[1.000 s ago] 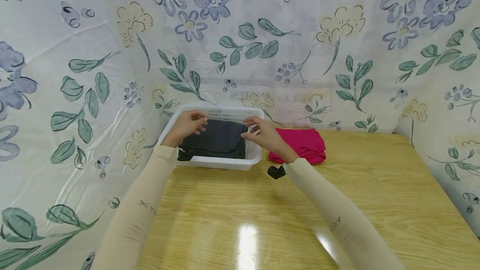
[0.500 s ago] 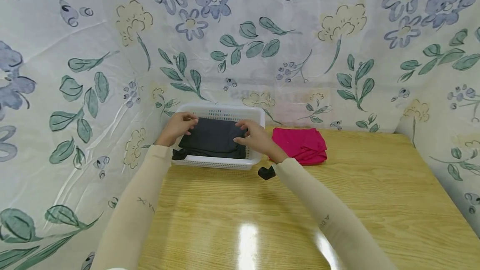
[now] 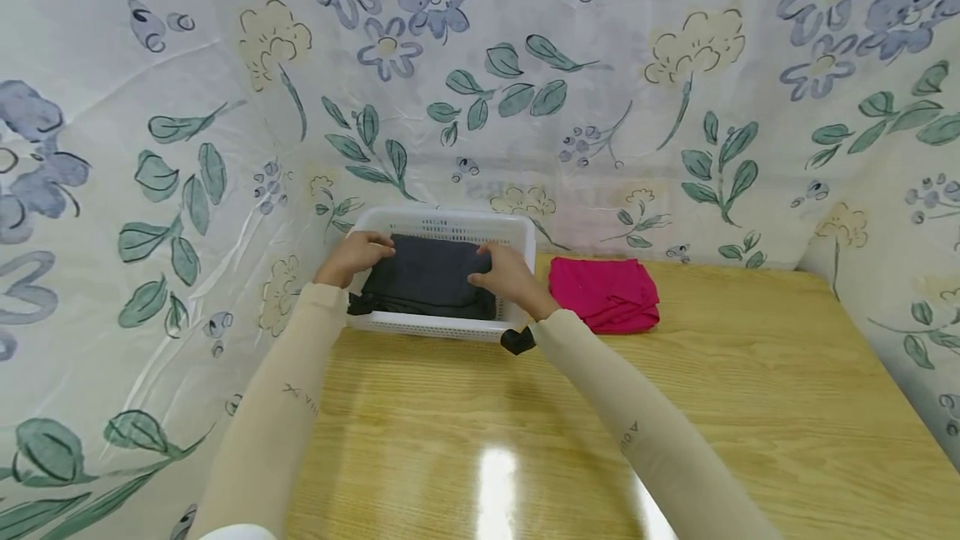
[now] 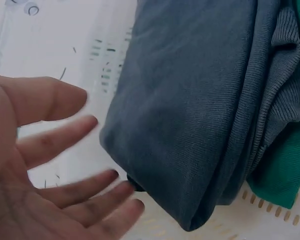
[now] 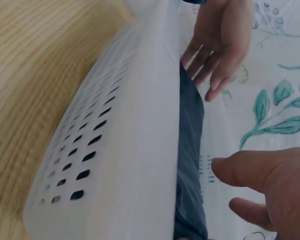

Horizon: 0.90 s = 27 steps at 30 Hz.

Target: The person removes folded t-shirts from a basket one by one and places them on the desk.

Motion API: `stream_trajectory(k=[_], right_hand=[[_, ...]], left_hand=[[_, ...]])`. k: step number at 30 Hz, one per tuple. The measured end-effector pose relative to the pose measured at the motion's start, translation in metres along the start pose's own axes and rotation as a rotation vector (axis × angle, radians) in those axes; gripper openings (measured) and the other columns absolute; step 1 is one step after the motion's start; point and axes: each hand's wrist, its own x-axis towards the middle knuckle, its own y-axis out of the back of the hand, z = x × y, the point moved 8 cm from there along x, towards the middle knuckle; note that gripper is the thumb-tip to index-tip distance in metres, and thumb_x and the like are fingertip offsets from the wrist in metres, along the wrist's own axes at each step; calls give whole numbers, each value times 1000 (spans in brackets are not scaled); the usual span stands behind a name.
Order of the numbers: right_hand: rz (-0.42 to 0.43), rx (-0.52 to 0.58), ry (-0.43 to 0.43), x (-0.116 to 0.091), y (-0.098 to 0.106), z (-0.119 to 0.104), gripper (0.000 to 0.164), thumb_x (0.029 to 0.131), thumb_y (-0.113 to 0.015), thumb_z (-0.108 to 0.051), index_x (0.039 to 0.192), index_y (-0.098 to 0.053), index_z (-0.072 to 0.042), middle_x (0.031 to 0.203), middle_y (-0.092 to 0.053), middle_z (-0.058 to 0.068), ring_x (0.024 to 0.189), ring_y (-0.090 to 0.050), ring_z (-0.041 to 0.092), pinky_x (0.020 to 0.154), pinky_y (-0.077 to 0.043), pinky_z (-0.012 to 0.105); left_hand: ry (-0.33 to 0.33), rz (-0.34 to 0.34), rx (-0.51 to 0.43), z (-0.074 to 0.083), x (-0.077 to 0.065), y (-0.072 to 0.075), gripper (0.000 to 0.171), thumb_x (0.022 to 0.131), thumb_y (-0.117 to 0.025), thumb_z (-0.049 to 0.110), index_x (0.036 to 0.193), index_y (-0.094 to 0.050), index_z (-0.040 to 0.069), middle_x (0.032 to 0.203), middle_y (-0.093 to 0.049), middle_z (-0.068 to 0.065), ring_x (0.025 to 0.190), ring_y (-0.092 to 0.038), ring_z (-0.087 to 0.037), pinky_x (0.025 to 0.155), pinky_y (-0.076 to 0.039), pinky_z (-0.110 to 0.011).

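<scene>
A folded dark grey knit garment [image 3: 431,273] lies in a white perforated plastic basket [image 3: 435,328]. My left hand [image 3: 352,258] is at the garment's left end. In the left wrist view its fingers [image 4: 85,190] are spread and relaxed beside the garment's folded edge, holding nothing. At the right end is my right hand [image 3: 510,277], thumb and fingers apart. In the right wrist view the right thumb [image 5: 245,170] stands off the cloth, while some fingers are hidden. Green cloth [image 4: 282,180] shows beside the garment in the left wrist view.
A folded bright pink cloth [image 3: 603,294] lies on the wooden table [image 3: 600,407], right of the basket. Floral sheeting [image 3: 480,65] stands behind the table and along both sides, close to the basket's left and back.
My left hand has moved left, from above the garment to its left end. The right hand has come left and a little lower to the right end. Garment and basket stay in place.
</scene>
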Motion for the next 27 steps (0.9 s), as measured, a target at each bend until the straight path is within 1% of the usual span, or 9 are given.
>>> stream_trajectory(k=[3, 5, 7, 9, 13, 18, 20, 23, 27], right_hand=[[-3, 18, -38, 1, -2, 1, 55, 99, -71, -23, 146, -50, -3, 148, -53, 15, 133, -51, 31, 105, -47, 45], [-9, 44, -58, 2, -3, 1, 57, 99, -70, -23, 147, -48, -1, 148, -53, 16, 132, -52, 32, 104, -48, 45], [-28, 76, -79, 3, -6, 2, 60, 100, -70, -23, 149, -45, 1, 148, -52, 18, 133, -52, 33, 105, -48, 45], [-65, 111, -115, 3, -11, 4, 63, 100, -69, -24, 151, -41, 1, 150, -49, 19, 135, -51, 34, 107, -46, 46], [-128, 151, -184, 3, -20, 10, 68, 101, -67, -27, 155, -35, -1, 155, -44, 20, 140, -46, 35, 110, -44, 47], [-73, 200, -187, 6, -18, 12, 61, 99, -71, -20, 150, -43, -3, 152, -48, 19, 138, -49, 34, 108, -45, 46], [-47, 221, -182, 7, -16, 13, 58, 97, -73, -18, 147, -47, -4, 150, -49, 18, 136, -50, 33, 107, -46, 46], [-31, 261, -179, 8, -16, 13, 55, 96, -74, -18, 144, -52, -6, 151, -49, 16, 136, -50, 33, 107, -46, 46], [-25, 368, -178, 9, -18, 15, 53, 95, -75, -17, 143, -55, -8, 152, -48, 15, 135, -50, 32, 109, -44, 47]], left_hand=[[31, -72, -7, -1, 1, -5, 48, 108, -49, 21, 149, -46, -4, 159, -31, -29, 143, -33, -48, 111, -35, -60], [49, -119, -15, -1, 1, -8, 50, 108, -48, 21, 151, -42, -5, 160, -28, -29, 142, -32, -48, 107, -39, -59], [66, -156, -29, -2, 1, -10, 51, 108, -48, 20, 152, -40, -4, 161, -25, -30, 141, -33, -48, 104, -42, -59], [81, -183, -40, -3, 1, -12, 51, 108, -48, 20, 153, -38, -4, 162, -23, -29, 143, -31, -48, 105, -42, -60], [77, -194, -54, -6, 3, -12, 49, 108, -48, 17, 153, -39, -2, 163, -20, -28, 146, -28, -47, 111, -37, -60], [58, -200, -106, -9, 9, -10, 47, 109, -50, 15, 152, -43, 0, 164, -19, -27, 144, -31, -45, 110, -39, -58], [62, -202, -124, -10, 10, -9, 47, 108, -52, 15, 152, -43, 0, 163, -21, -28, 139, -38, -43, 105, -44, -54], [74, -201, -132, -12, 10, -9, 47, 107, -55, 14, 151, -45, 0, 160, -26, -28, 122, -50, -35, 91, -50, -42], [73, -202, -132, -12, 7, -10, 48, 106, -57, 11, 151, -44, 0, 159, -26, -28, 109, -53, -31, 83, -50, -36]])
